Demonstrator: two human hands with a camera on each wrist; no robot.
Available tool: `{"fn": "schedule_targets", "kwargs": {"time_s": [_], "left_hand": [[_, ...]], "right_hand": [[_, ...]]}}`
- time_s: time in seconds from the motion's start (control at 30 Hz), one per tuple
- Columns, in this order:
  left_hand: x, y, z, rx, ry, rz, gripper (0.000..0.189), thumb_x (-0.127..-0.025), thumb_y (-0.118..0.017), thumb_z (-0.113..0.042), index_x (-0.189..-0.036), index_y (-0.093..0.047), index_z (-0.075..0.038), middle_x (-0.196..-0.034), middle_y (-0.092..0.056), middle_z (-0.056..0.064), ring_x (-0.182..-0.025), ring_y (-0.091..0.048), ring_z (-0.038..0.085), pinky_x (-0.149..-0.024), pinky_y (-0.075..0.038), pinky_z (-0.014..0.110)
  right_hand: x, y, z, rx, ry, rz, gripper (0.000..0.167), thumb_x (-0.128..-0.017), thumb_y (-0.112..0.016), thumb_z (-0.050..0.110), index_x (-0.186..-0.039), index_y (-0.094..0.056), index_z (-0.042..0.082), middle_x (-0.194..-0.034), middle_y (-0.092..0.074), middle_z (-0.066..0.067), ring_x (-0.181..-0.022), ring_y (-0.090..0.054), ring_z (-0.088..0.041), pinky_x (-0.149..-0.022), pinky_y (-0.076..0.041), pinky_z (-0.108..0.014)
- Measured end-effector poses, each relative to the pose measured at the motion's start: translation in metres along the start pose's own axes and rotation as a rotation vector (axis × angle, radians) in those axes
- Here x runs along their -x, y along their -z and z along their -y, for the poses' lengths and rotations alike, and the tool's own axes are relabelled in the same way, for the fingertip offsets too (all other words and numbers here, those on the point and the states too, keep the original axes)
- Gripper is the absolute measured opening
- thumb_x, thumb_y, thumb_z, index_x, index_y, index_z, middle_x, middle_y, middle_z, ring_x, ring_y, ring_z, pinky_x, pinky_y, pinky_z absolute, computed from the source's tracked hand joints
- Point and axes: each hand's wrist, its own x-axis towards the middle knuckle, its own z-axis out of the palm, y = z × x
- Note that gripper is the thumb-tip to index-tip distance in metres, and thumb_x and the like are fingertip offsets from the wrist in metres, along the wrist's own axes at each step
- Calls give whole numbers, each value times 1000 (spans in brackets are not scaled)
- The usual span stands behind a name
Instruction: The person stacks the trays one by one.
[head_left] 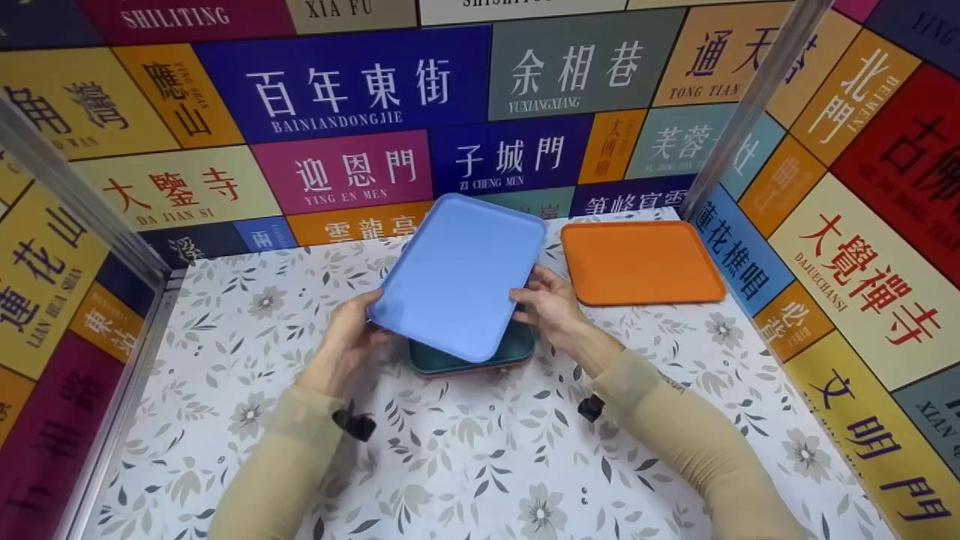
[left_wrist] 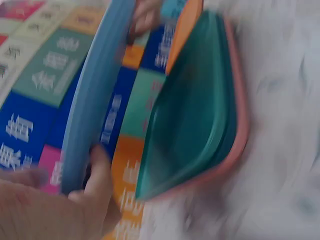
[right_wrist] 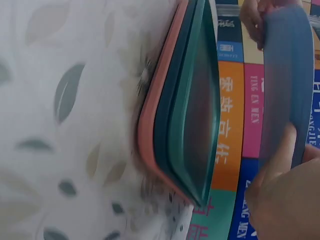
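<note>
A light blue tray (head_left: 465, 274) is tilted in the air between both hands. My left hand (head_left: 349, 334) grips its near left edge, and my right hand (head_left: 551, 304) pinches the right edge. In the left wrist view the left hand (left_wrist: 75, 205) has its thumb and fingers on either side of the tray's rim. Below the blue tray lies a stack of trays, a green tray (right_wrist: 192, 125) on top, then a dark blue tray (right_wrist: 169, 115) and a pink tray (right_wrist: 150, 120) at the bottom. In the head view the blue tray covers much of this stack.
An orange tray (head_left: 641, 262) lies at the back right of the table, near the wall. The table's cloth (head_left: 450, 457) is white with grey leaves and flowers. Panels with coloured signs (head_left: 345, 82) enclose the back and both sides.
</note>
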Motion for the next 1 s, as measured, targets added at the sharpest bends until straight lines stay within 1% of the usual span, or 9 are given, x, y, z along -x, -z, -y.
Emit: {"fn": "schedule_targets", "kwargs": {"time_s": [0.1, 0.17, 0.23, 0.3, 0.4, 0.53, 0.8, 0.9, 1.0], "left_hand": [[-10, 2, -13, -86, 67, 74, 24, -115, -58, -22, -129, -63, -4, -120, -62, 10, -95, -68, 18, -77, -61, 29], [-15, -1, -18, -150, 91, 111, 23, -115, -58, -24, -129, -65, -6, -123, -65, 8, -109, -68, 20, -96, -62, 35], [-19, -3, -21, -223, 93, 127, 25, -115, -58, -24, -131, -66, -7, -121, -69, 6, -114, -68, 21, -102, -60, 36], [-22, -2, -23, -291, 89, 141, 28, -113, -60, -22, -135, -66, -5, -117, -73, 2, -112, -70, 20, -100, -60, 36], [-25, 0, -23, -394, 72, 143, 41, -111, -60, -14, -150, -62, -3, -111, -76, -1, -101, -73, 17, -91, -62, 33], [-24, -1, -19, -484, 39, 151, 57, -108, -61, -5, -164, -52, -2, -108, -79, -1, -94, -77, 12, -86, -64, 31], [-27, -7, -13, -484, 15, 146, 59, -106, -66, -5, -164, -55, -6, -116, -77, 3, -100, -77, 14, -83, -68, 31], [-30, -8, -11, -481, 12, 126, 58, -106, -66, -4, -163, -56, -7, -116, -78, 4, -99, -77, 14, -79, -68, 30], [-36, -9, -9, -468, 11, 98, 57, -104, -66, -3, -161, -58, -6, -112, -81, 4, -95, -78, 15, -76, -68, 30]], "right_hand": [[-4, 12, 5, 28, -33, 70, 72, -101, -68, -10, -168, -46, 5, -120, -74, -3, -94, -78, -14, -81, -71, -32], [-7, 19, 8, 60, -58, 107, 73, -102, -67, -10, -169, -45, 5, -117, -74, -2, -95, -78, -14, -80, -71, -31], [-9, 23, 10, 88, -77, 149, 74, -102, -67, -10, -171, -43, 5, -114, -73, -2, -95, -78, -15, -81, -72, -32], [-12, 26, 12, 110, -97, 187, 76, -102, -67, -10, -172, -41, 6, -113, -73, -3, -95, -77, -16, -82, -72, -34], [-18, 30, 14, 144, -125, 228, 79, -103, -67, -10, -174, -38, 7, -111, -71, -3, -94, -77, -16, -84, -72, -34], [-27, 37, 17, 178, -146, 214, 80, -102, -68, -10, -175, -38, 7, -107, -70, -2, -94, -76, -15, -84, -71, -33], [-49, 42, 24, 330, -121, 171, 78, -101, -73, -4, -172, -45, 11, -106, -68, 3, -95, -72, -11, -81, -68, -29], [-60, 39, 25, 383, -127, 155, 76, -101, -74, -1, -171, -47, 13, -114, -68, -1, -94, -73, -12, -80, -67, -29], [-71, 36, 25, 445, -143, 123, 75, -100, -76, 2, -169, -51, 16, -130, -68, -8, -95, -76, -13, -80, -67, -29]]}}
